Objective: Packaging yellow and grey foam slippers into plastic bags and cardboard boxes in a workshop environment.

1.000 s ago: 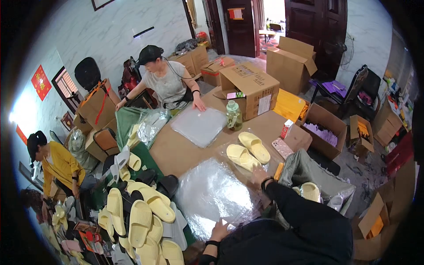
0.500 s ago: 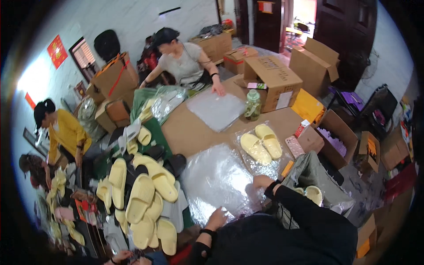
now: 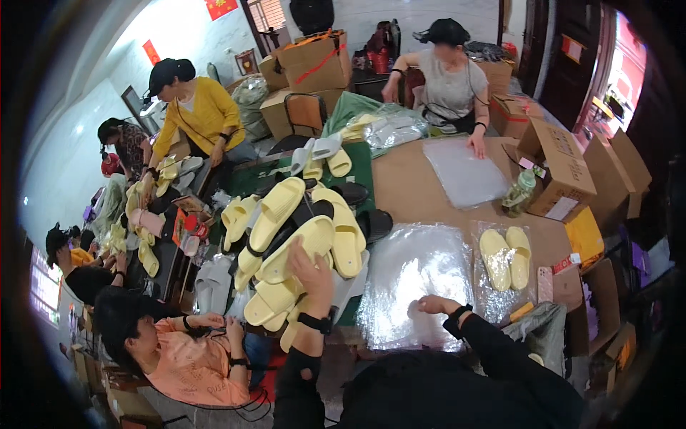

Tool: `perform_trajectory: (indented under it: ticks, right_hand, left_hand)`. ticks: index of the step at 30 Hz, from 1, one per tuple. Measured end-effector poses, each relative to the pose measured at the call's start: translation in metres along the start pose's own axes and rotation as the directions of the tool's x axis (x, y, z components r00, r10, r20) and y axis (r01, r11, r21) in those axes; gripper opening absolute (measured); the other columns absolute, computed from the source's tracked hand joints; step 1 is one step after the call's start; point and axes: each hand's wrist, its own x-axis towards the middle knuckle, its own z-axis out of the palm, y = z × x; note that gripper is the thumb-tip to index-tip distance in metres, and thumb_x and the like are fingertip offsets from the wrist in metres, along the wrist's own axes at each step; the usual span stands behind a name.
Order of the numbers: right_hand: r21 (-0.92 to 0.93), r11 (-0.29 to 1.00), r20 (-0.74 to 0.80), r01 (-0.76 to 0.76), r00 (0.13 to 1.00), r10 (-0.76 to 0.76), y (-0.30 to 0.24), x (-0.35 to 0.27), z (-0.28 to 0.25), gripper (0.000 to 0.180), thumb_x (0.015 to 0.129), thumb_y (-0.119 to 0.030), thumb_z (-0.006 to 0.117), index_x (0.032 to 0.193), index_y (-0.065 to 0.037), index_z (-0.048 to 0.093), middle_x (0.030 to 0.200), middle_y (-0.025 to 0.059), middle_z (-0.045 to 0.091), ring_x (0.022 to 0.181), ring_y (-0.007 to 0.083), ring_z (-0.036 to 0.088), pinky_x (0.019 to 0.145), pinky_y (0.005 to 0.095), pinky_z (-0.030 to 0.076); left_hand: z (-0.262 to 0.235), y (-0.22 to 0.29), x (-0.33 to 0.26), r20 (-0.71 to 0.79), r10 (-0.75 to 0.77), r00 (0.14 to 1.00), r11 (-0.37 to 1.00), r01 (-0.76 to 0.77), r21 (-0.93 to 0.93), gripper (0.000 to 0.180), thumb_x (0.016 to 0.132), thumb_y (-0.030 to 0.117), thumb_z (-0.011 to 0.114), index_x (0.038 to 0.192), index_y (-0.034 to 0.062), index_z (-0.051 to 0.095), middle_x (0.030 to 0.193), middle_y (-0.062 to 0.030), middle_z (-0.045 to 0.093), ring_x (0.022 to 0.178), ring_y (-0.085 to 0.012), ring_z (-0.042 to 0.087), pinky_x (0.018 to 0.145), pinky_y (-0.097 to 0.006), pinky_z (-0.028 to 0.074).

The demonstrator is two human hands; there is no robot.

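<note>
**Yellow slippers, clear bags: one hand in the heap, one on the plastic**

Yellow foam slippers [image 3: 300, 243] are heaped at the left end of the brown table [image 3: 407, 193], and the left hand [image 3: 312, 275] is up against that heap, fingers curled around the edge of one slipper near the bottom of the pile. Whether it has a firm grip or only touches, I cannot tell. The right hand [image 3: 431, 305] lies on the stack of clear bags [image 3: 418, 282] straight in front, fingers bent and pressing down on the near edge, pinching nothing that shows.

My reading is that this is the picking step of bagging: a slipper is being taken from the heap while the other hand keeps the top bag in place. The next move would call for drawing a slipper free without toppling the loose pile, then parting the slippery top bag from those beneath it.

Counts, as far as they can be made:
- Heap: roughly ten yellow slippers show, with some buried.
- Bagged pair [image 3: 506, 257]: one, holding two slippers, to the right of the bags.
- Bag stacks: two, the near one and a second stack [image 3: 464, 171] under a co-worker's hand across the table.
- Jar [image 3: 520, 191]: one, beside a carton [image 3: 564, 168].
- Other people in view: five.
</note>
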Motion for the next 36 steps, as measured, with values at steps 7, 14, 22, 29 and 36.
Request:
perform_trajectory:
  ticks: [7, 14, 22, 29, 36]
  right_hand:
    - [-0.027, 0.990, 0.065, -0.135, 0.988, 0.137, 0.010, 0.004, 0.022, 0.049, 0.085, -0.040, 0.045, 0.113, -0.002, 0.058, 0.112, 0.0227, 0.057, 0.107, 0.0404, 0.051, 0.094, 0.0435, 0.040]
    - [0.042, 0.978, -0.015, -0.202, 0.979, 0.203, -0.004, -0.006, 0.016, 0.045, 0.084, -0.037, 0.043, 0.110, -0.003, 0.059, 0.111, 0.0225, 0.057, 0.104, 0.0406, 0.053, 0.092, 0.0438, 0.041]
    - [0.162, 0.971, -0.164, -0.173, 0.966, 0.200, 0.011, -0.019, 0.022, 0.038, 0.080, -0.030, 0.049, 0.100, -0.001, 0.062, 0.106, 0.0228, 0.060, 0.098, 0.0382, 0.056, 0.086, 0.0423, 0.044]
    - [0.439, 0.895, 0.013, -0.085, 0.996, 0.089, -0.077, -0.062, -0.056, 0.068, 0.084, -0.029, 0.062, 0.137, -0.005, 0.028, 0.133, 0.0199, 0.042, 0.122, 0.0291, 0.042, 0.099, 0.0363, 0.036]
    - [0.881, 0.462, -0.203, 0.103, 0.964, 0.173, -0.112, -0.112, -0.096, 0.062, 0.082, -0.014, 0.062, 0.135, -0.005, 0.032, 0.124, 0.0090, 0.049, 0.110, 0.0153, 0.049, 0.090, 0.0309, 0.044]
  left_hand:
    - [-0.029, -0.073, 0.065, 0.385, -0.255, 0.887, 0.873, 0.040, 0.485, 0.100, 0.059, 0.027, 0.075, 0.140, 0.0040, 0.020, 0.145, -0.0232, 0.016, 0.136, -0.0388, 0.010, 0.110, -0.049, 0.011]
    - [0.021, -0.108, 0.108, 0.456, -0.369, 0.810, 0.913, 0.224, 0.340, 0.076, 0.066, 0.015, 0.067, 0.133, 0.0034, 0.032, 0.138, -0.0201, 0.033, 0.132, -0.0383, 0.021, 0.108, -0.047, 0.016]
    - [0.026, -0.072, 0.095, 0.086, -0.215, 0.973, 0.974, 0.221, -0.058, 0.023, 0.074, -0.001, 0.057, 0.097, 0.0003, 0.054, 0.089, -0.0168, 0.056, 0.085, -0.0327, 0.054, 0.075, -0.039, 0.042]
    - [0.035, 0.047, 0.013, 0.264, -0.198, 0.944, 0.886, 0.287, -0.364, 0.018, 0.077, 0.002, 0.056, 0.093, -0.0017, 0.048, 0.080, -0.0136, 0.052, 0.072, -0.0264, 0.053, 0.067, -0.033, 0.042]
    - [0.106, 0.086, -0.128, 0.576, -0.303, 0.759, 0.788, 0.540, -0.297, 0.026, 0.072, 0.000, 0.055, 0.096, -0.0022, 0.045, 0.090, -0.0191, 0.048, 0.083, -0.0349, 0.050, 0.075, -0.039, 0.041]
